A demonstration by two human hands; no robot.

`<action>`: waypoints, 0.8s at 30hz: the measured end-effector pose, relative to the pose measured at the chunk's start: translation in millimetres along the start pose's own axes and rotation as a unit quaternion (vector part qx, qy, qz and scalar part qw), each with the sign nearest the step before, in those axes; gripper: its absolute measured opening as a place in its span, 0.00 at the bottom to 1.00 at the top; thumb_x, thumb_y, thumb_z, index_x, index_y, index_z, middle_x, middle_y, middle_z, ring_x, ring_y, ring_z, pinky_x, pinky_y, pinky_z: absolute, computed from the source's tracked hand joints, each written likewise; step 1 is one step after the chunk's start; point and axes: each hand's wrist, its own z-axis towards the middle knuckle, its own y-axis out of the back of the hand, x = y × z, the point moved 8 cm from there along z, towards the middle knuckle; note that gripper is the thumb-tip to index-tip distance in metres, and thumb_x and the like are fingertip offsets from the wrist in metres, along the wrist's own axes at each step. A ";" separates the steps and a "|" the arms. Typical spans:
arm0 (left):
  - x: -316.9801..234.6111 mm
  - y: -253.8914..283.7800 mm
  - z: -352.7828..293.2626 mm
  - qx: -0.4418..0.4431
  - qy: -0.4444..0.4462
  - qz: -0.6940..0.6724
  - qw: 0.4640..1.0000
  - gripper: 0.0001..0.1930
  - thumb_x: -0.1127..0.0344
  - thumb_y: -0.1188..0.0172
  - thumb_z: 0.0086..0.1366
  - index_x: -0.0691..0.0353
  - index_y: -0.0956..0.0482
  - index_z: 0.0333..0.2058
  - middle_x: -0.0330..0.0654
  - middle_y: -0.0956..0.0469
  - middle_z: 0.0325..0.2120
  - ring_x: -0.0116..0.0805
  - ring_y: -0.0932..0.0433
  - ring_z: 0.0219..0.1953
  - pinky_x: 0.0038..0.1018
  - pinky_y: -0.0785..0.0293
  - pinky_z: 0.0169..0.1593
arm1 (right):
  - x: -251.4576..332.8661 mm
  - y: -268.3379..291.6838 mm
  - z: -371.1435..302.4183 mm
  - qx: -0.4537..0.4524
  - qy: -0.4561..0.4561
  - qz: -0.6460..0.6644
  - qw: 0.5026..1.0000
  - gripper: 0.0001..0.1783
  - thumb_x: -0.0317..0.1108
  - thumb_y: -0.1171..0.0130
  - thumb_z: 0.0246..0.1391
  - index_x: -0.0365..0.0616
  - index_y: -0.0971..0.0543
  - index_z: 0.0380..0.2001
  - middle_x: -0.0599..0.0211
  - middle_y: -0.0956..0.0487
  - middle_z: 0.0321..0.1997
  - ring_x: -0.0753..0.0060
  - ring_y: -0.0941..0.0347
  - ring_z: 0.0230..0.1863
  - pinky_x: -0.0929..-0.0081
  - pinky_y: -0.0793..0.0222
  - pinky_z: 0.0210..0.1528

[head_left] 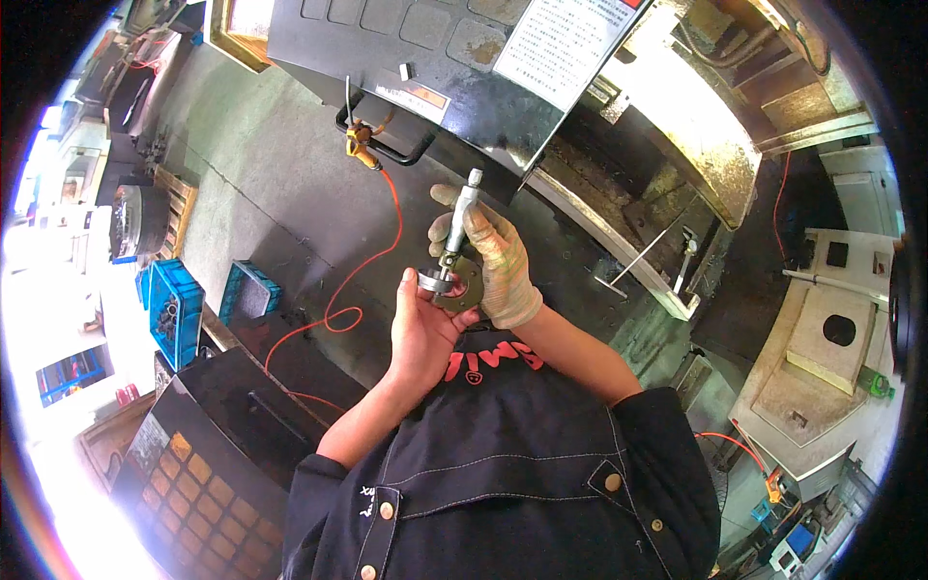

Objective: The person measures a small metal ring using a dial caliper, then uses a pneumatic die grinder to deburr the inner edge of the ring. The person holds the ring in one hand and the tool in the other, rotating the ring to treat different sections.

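Note:
In front of my chest, my right hand [505,269], in a pale work glove, is closed around an outside micrometer [463,215]. Its silver thimble points up and away, and its dark curved frame [472,286] reaches down to the fingers of my other hand. My bare left hand [416,333] pinches a small dark metal ring [434,281] between thumb and fingers. The ring sits at the micrometer's measuring gap; whether both measuring faces touch it I cannot tell. Part of the frame and the left fingertips are hidden behind the parts.
Ahead stands a dark machine door [425,58] with a black handle [411,155]. A yellow air gun [360,145] hangs there on an orange hose [394,208]. Right, a T-handle tool [638,256] and a wrench [685,259] rest at the machine's ledge. Blue crates [177,307] stand left.

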 end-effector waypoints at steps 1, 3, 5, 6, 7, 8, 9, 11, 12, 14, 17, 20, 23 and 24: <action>0.1 -0.8 -0.2 -0.002 0.001 0.000 1.000 0.25 0.43 0.62 0.68 0.61 0.29 0.41 0.41 0.25 0.36 0.33 0.25 0.40 0.31 0.27 0.40 | -1.1 0.6 -0.1 -0.003 -0.005 0.007 1.000 0.26 0.50 0.48 0.59 0.41 0.29 0.52 0.71 0.23 0.30 0.82 0.28 0.30 0.83 0.30 0.35; 0.8 -0.8 0.2 0.000 0.003 0.000 1.000 0.26 0.42 0.62 0.68 0.61 0.29 0.41 0.41 0.25 0.36 0.33 0.25 0.40 0.30 0.26 0.40 | -3.8 1.5 -0.2 -0.009 -0.015 0.023 1.000 0.26 0.50 0.48 0.59 0.41 0.29 0.52 0.71 0.23 0.31 0.82 0.28 0.31 0.83 0.30 0.35; 1.9 1.1 1.2 0.009 0.004 0.000 1.000 0.26 0.42 0.62 0.68 0.61 0.29 0.41 0.41 0.25 0.36 0.33 0.25 0.40 0.30 0.26 0.40 | -3.4 2.0 -0.1 -0.007 -0.011 0.023 1.000 0.26 0.50 0.48 0.59 0.41 0.29 0.52 0.71 0.23 0.31 0.82 0.28 0.31 0.83 0.30 0.35; 1.6 0.8 1.3 0.009 0.002 -0.004 1.000 0.25 0.43 0.62 0.68 0.61 0.29 0.41 0.41 0.25 0.36 0.33 0.25 0.40 0.30 0.26 0.40 | -3.1 2.1 0.0 -0.006 -0.009 0.023 1.000 0.26 0.50 0.48 0.59 0.41 0.29 0.52 0.71 0.23 0.31 0.82 0.28 0.31 0.83 0.29 0.35; 1.2 0.4 1.3 0.009 0.001 -0.007 1.000 0.25 0.43 0.62 0.68 0.61 0.29 0.41 0.40 0.25 0.36 0.33 0.25 0.40 0.30 0.26 0.40 | -2.7 1.9 0.0 -0.005 -0.009 0.024 1.000 0.26 0.50 0.48 0.59 0.41 0.29 0.52 0.71 0.23 0.31 0.82 0.28 0.31 0.83 0.29 0.35; 0.8 0.0 1.2 0.010 -0.001 -0.010 1.000 0.25 0.43 0.62 0.68 0.61 0.29 0.41 0.40 0.25 0.36 0.33 0.25 0.40 0.30 0.26 0.40 | -1.9 1.5 0.1 -0.003 -0.009 0.025 1.000 0.26 0.49 0.49 0.59 0.41 0.29 0.52 0.71 0.23 0.31 0.82 0.28 0.31 0.83 0.29 0.35; 0.7 -0.9 1.3 0.011 -0.001 -0.008 1.000 0.25 0.43 0.62 0.69 0.61 0.29 0.41 0.40 0.25 0.36 0.33 0.25 0.40 0.30 0.26 0.40 | -1.2 1.4 0.1 -0.002 -0.009 0.026 1.000 0.26 0.49 0.49 0.59 0.41 0.29 0.52 0.71 0.23 0.31 0.82 0.28 0.31 0.83 0.29 0.35; 0.7 -2.5 1.4 0.013 -0.003 -0.004 1.000 0.25 0.43 0.62 0.69 0.61 0.29 0.41 0.40 0.25 0.36 0.33 0.25 0.40 0.30 0.26 0.40 | -0.3 1.4 -0.3 0.000 -0.009 0.011 1.000 0.29 0.52 0.48 0.58 0.40 0.30 0.53 0.71 0.24 0.31 0.81 0.29 0.32 0.82 0.31 0.36; 0.7 -2.5 1.5 0.015 -0.004 -0.004 1.000 0.25 0.43 0.62 0.69 0.61 0.29 0.40 0.40 0.25 0.36 0.33 0.25 0.40 0.30 0.26 0.40 | 0.0 1.1 -0.6 0.002 -0.009 0.004 1.000 0.31 0.53 0.47 0.57 0.39 0.30 0.53 0.71 0.25 0.31 0.81 0.29 0.32 0.82 0.32 0.36; 0.6 -1.9 1.6 0.021 -0.005 -0.004 1.000 0.25 0.43 0.62 0.69 0.61 0.29 0.40 0.40 0.25 0.36 0.32 0.26 0.40 0.30 0.26 0.40 | -0.1 1.4 -1.0 -0.002 -0.014 0.005 1.000 0.30 0.53 0.47 0.57 0.39 0.30 0.53 0.71 0.25 0.31 0.81 0.29 0.32 0.82 0.32 0.36; 0.8 -1.2 1.6 0.001 -0.001 0.003 1.000 0.25 0.43 0.62 0.69 0.61 0.29 0.40 0.40 0.25 0.36 0.32 0.26 0.40 0.31 0.27 0.41 | -0.4 3.1 -0.5 -0.008 -0.013 0.004 1.000 0.28 0.52 0.47 0.57 0.40 0.28 0.50 0.71 0.25 0.31 0.80 0.29 0.31 0.82 0.31 0.36; 1.2 0.3 2.2 0.002 0.000 -0.001 1.000 0.24 0.43 0.61 0.69 0.61 0.29 0.39 0.40 0.26 0.35 0.32 0.26 0.40 0.32 0.27 0.41 | -1.3 2.9 -0.2 -0.011 -0.012 0.003 1.000 0.25 0.52 0.46 0.56 0.41 0.27 0.46 0.71 0.25 0.31 0.80 0.29 0.31 0.81 0.31 0.36; 0.4 0.5 1.9 0.013 -0.004 -0.002 1.000 0.24 0.43 0.61 0.68 0.61 0.29 0.40 0.40 0.26 0.36 0.32 0.27 0.40 0.32 0.28 0.42 | -2.9 2.1 0.7 -0.011 -0.018 0.003 1.000 0.24 0.52 0.45 0.56 0.42 0.26 0.44 0.71 0.25 0.30 0.80 0.29 0.31 0.81 0.31 0.36; -0.1 0.0 1.8 0.009 -0.004 -0.001 1.000 0.24 0.43 0.61 0.68 0.61 0.29 0.40 0.40 0.26 0.35 0.32 0.27 0.40 0.32 0.28 0.42 | -3.5 2.5 1.2 -0.011 -0.021 0.004 1.000 0.24 0.52 0.45 0.56 0.42 0.26 0.43 0.71 0.26 0.30 0.80 0.29 0.31 0.81 0.31 0.36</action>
